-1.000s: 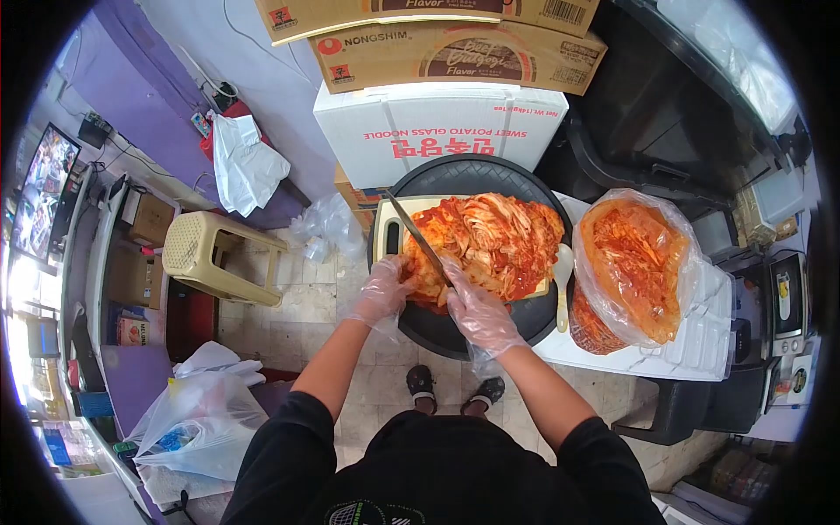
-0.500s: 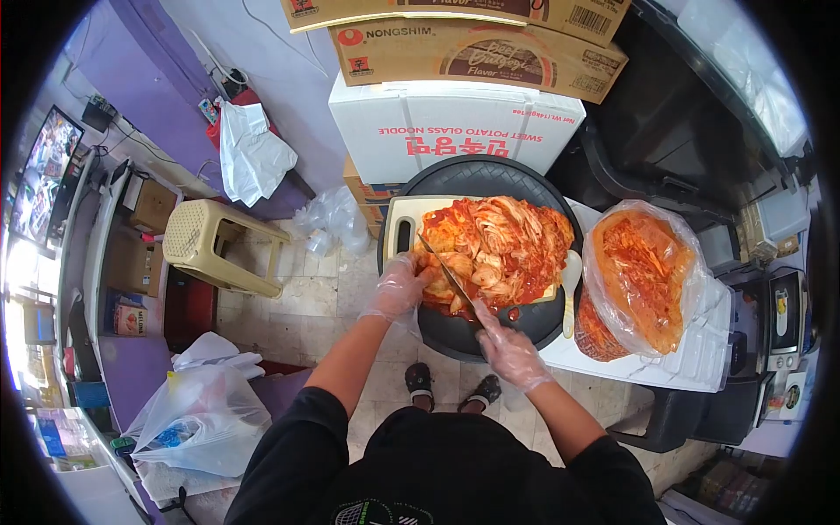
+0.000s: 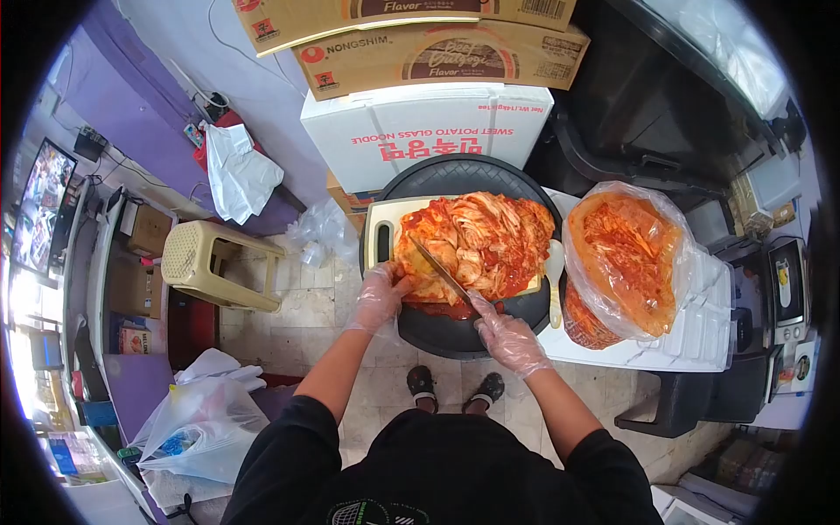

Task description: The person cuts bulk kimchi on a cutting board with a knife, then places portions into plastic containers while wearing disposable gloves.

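My right hand (image 3: 512,339), in a clear plastic glove, grips the handle of a knife (image 3: 442,276). The blade slants up and left across the heap of red-orange kimchi (image 3: 499,241). Beneath the kimchi is a cream cutting board (image 3: 382,212) with a slot handle at its left end. My left hand (image 3: 376,297), gloved too, has its curled fingers on the lower left edge of the kimchi, close to the blade. A round black table or stool top (image 3: 437,337) carries the board. A pale spoon (image 3: 555,289) lies by the board's right edge.
On a white surface (image 3: 604,357) to the right stands a clear plastic bag of kimchi (image 3: 630,262). Stacked cartons (image 3: 429,118) rise behind the board. A beige stool (image 3: 219,267) and plastic bags (image 3: 206,420) are on the left; a black bin (image 3: 647,114) is at the back right.
The view has shifted, so the board and boxes appear farther left. Relative to the board, the knife has moved slightly right over the kimchi, and my left hand sits a little lower.
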A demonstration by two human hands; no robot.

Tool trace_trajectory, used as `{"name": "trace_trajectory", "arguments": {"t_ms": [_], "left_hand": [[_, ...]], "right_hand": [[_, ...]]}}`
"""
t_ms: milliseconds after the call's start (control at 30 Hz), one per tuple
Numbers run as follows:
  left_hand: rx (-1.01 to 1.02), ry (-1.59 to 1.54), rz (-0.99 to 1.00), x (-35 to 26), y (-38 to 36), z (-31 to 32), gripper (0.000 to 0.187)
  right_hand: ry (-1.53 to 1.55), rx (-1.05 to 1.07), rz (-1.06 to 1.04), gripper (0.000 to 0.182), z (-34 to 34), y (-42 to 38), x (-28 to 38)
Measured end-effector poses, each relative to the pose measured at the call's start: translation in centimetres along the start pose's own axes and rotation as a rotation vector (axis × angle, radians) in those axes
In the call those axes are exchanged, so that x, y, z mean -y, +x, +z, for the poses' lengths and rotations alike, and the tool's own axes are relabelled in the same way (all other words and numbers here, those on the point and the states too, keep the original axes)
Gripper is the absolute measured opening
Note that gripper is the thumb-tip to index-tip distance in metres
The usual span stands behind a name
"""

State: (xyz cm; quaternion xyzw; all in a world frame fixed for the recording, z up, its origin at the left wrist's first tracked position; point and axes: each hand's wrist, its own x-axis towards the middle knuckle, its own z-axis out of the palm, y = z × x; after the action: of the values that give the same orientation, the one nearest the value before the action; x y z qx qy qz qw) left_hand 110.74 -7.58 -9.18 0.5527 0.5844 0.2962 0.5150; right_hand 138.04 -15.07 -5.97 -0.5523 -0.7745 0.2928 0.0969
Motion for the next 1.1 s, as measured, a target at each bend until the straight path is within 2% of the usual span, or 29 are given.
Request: {"name": "trace_trajectory", "arguments": {"t_ms": [67,167,233,300,367,433,500,533,567,633,800,867,933,1000,1100], "left_hand": [[-0.061,-0.038,-0.003,-1.5,-1.0,0.4,0.019],[-0.111,0.013,0.125,2.2,0.3,0.6,0.015],[-0.129,0.046,0.137,1.7,0.3,0.7,0.016],[-0.132,0.079,0.154,0.1,0.0,0.7,0.016],[-0.202,0.441,0.139,-2.6,-0.7,0.5,0.02],[-0.189,0.464,0.143,-0.6,0.8,0.6,0.022],[-0.177,0.489,0.14,0.6,1.4,0.3,0.025],[-0.142,0.436,0.104,0.6,1.4,0.1,0.029],[-0.106,0.382,0.068,0.6,1.5,-0.1,0.035],[-0.079,0.369,0.086,1.3,1.9,-0.4,0.035],[-0.066,0.418,0.062,1.0,1.9,-0.5,0.036],[-0.138,0.43,0.095,1.1,1.7,0.0,0.036],[-0.226,0.429,0.045,-0.9,0.3,1.2,0.036],[-0.377,0.447,0.013,-1.6,-0.5,2.7,0.035],[-0.459,0.407,-0.038,-0.4,-0.4,3.9,0.033]], "right_hand": [[0.028,0.019,0.009,0.055,-0.6,-0.3,-0.3],[0.112,0.069,0.039,0.056,-2.1,-0.7,-0.1],[0.141,0.03,-0.046,0.058,-3.9,-1.5,0.7],[0.111,0.05,-0.015,0.058,-4.8,-0.6,1.5],[0.107,0.02,-0.123,0.057,-4.4,1.1,1.2],[0.119,0.067,-0.067,0.055,-4.7,3.1,2.6],[0.136,0.036,-0.115,0.055,-3.0,5.4,2.4],[0.139,0.144,-0.034,0.055,-3.3,6.0,2.8],[0.142,0.144,-0.031,0.055,-2.9,6.1,2.5],[0.12,0.099,-0.124,0.056,-1.6,6.6,1.6],[0.132,0.151,-0.095,0.059,-1.8,3.3,0.5],[0.081,0.141,-0.091,0.06,-2.6,1.9,1.5],[-0.138,0.191,-0.027,0.059,-2.5,0.8,2.0],[-0.141,0.125,-0.062,0.057,-1.8,-0.4,1.6],[-0.095,0.038,-0.084,0.053,-1.5,-2.0,0.5]]}}
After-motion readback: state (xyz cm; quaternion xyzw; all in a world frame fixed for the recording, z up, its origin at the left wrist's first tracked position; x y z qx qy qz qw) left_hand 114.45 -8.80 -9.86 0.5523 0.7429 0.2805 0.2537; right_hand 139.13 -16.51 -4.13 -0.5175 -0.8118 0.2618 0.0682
